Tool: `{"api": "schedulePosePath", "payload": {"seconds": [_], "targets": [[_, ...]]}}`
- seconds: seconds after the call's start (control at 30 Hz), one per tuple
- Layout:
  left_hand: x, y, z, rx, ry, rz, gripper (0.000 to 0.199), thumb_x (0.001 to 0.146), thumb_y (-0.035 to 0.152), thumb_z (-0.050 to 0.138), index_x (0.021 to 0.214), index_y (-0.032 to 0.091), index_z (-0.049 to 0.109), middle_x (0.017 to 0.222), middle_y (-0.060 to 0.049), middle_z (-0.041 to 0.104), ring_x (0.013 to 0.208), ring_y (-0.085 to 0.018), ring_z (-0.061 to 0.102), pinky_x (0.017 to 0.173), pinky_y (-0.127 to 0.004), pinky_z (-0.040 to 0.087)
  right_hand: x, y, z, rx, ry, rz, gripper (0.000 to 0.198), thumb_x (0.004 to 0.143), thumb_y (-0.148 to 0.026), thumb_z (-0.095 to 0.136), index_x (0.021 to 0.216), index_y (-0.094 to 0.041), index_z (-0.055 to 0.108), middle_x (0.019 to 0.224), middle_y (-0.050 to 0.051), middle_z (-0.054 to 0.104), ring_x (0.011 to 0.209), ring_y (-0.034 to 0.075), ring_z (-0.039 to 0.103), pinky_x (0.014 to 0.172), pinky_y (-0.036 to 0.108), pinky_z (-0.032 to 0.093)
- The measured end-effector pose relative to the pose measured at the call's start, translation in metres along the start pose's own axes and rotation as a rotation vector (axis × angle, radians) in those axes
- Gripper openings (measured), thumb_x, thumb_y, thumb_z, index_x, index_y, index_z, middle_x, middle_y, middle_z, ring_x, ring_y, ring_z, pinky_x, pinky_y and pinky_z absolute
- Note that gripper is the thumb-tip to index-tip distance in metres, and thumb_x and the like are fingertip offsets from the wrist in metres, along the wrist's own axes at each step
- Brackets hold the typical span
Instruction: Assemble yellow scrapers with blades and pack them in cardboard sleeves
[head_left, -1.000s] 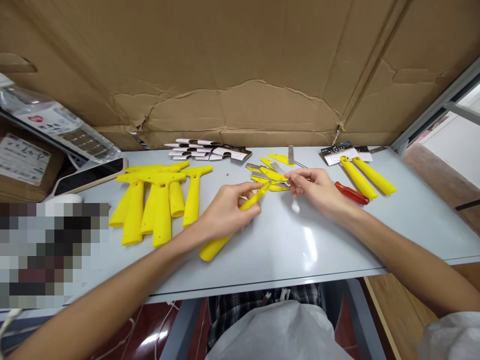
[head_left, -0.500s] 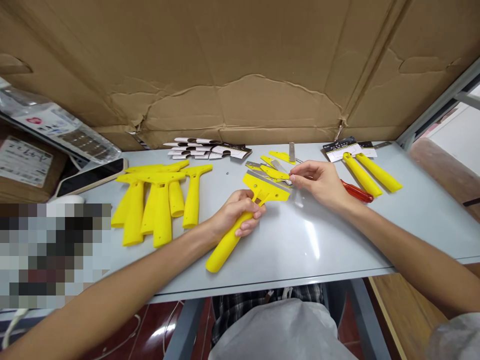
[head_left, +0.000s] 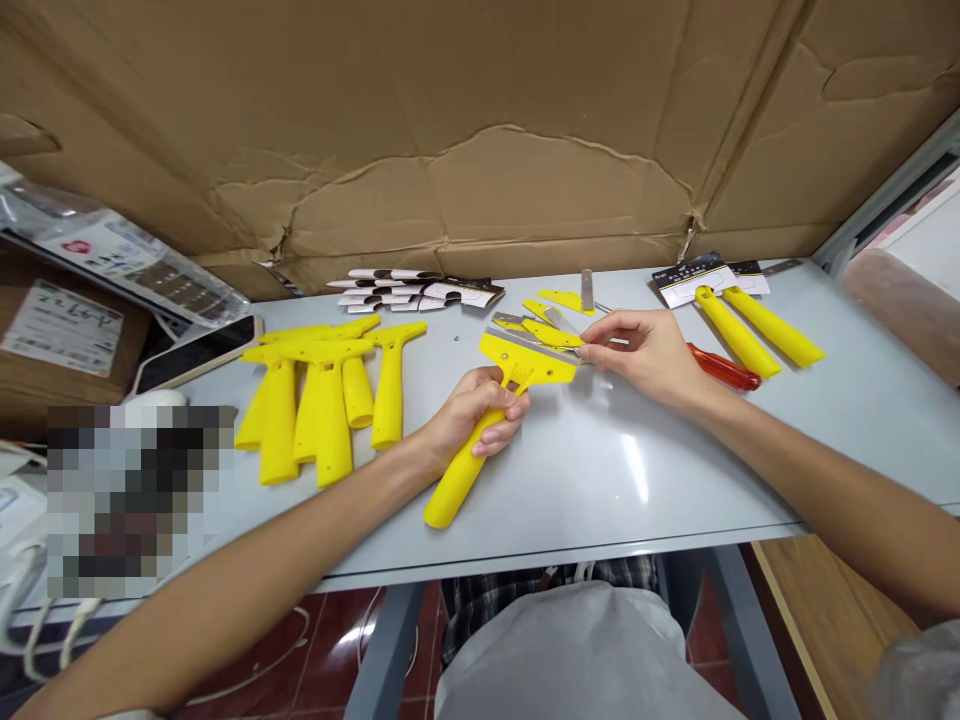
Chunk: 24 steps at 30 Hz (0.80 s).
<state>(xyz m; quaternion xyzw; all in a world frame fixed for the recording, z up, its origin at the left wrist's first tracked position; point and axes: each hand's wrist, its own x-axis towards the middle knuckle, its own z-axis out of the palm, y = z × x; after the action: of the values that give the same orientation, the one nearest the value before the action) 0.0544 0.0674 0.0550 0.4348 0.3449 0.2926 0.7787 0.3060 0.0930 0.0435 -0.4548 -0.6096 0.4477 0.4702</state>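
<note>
My left hand [head_left: 491,410] is wrapped around the neck of a yellow scraper [head_left: 456,485], its wide head with a metal strip along the edge facing away from me. Just right of that head, my right hand [head_left: 649,355] has thumb and fingertips pinched together at the edge of a small pile. Whatever they hold, if anything, is too small to make out. The pile has yellow cover plates [head_left: 551,333] and metal blades, with one blade [head_left: 587,290] lying apart at its back. A red-handled tool [head_left: 724,368] lies partly behind my right forearm.
Several yellow scraper handles [head_left: 334,420] lie stacked at left, near a phone [head_left: 196,355]. Folded cards [head_left: 420,292] are piled at the back. Two yellow scrapers with black-and-white cards [head_left: 694,280] lie at right. A cardboard sheet [head_left: 480,130] stands behind the table.
The camera view has shifted a little. The scraper in my left hand has turned slightly, its head flatter and closer to the pile. My right hand keeps its pinch beside the pile.
</note>
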Motion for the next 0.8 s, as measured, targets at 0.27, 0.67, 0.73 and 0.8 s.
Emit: {"api": "schedulePosePath", "payload": {"seconds": [0.27, 0.67, 0.73, 0.8], "targets": [[0.001, -0.002, -0.002, 0.005, -0.004, -0.004, 0.026, 0.068, 0.029, 0.077, 0.061, 0.016, 0.056, 0.045, 0.006, 0.047, 0.029, -0.003, 0.029, 0.026, -0.015, 0.026, -0.004, -0.011, 0.0, -0.004, 0.015, -0.026, 0.039, 0.074, -0.041, 0.092, 0.097, -0.012, 0.081, 0.092, 0.008, 0.075, 0.075, 0.011, 0.068, 0.072, 0.026, 0.061], [-0.001, 0.0, 0.004, 0.036, 0.014, -0.004, 0.025, 0.067, 0.028, 0.077, 0.06, 0.016, 0.056, 0.044, 0.005, 0.046, 0.029, -0.004, 0.029, 0.026, -0.016, 0.026, -0.011, -0.013, 0.004, -0.154, -0.07, -0.302, 0.026, 0.083, -0.046, 0.087, 0.091, -0.021, 0.086, 0.106, 0.008, 0.07, 0.096, 0.014, 0.065, 0.083, 0.03, 0.057], [-0.002, -0.001, 0.004, 0.05, 0.008, -0.012, 0.026, 0.068, 0.029, 0.076, 0.06, 0.016, 0.055, 0.042, 0.006, 0.045, 0.028, -0.004, 0.029, 0.026, -0.016, 0.026, -0.013, -0.011, 0.006, -0.179, -0.09, -0.321, 0.022, 0.084, -0.045, 0.087, 0.09, -0.024, 0.086, 0.112, 0.008, 0.067, 0.107, 0.017, 0.064, 0.089, 0.033, 0.058], [-0.002, -0.002, 0.004, 0.054, 0.019, -0.005, 0.025, 0.069, 0.029, 0.076, 0.061, 0.017, 0.055, 0.043, 0.005, 0.046, 0.028, -0.004, 0.03, 0.026, -0.016, 0.027, -0.014, -0.009, 0.009, -0.182, -0.109, -0.312, 0.021, 0.085, -0.045, 0.086, 0.091, -0.025, 0.086, 0.115, 0.008, 0.066, 0.114, 0.019, 0.063, 0.096, 0.036, 0.058]]}}
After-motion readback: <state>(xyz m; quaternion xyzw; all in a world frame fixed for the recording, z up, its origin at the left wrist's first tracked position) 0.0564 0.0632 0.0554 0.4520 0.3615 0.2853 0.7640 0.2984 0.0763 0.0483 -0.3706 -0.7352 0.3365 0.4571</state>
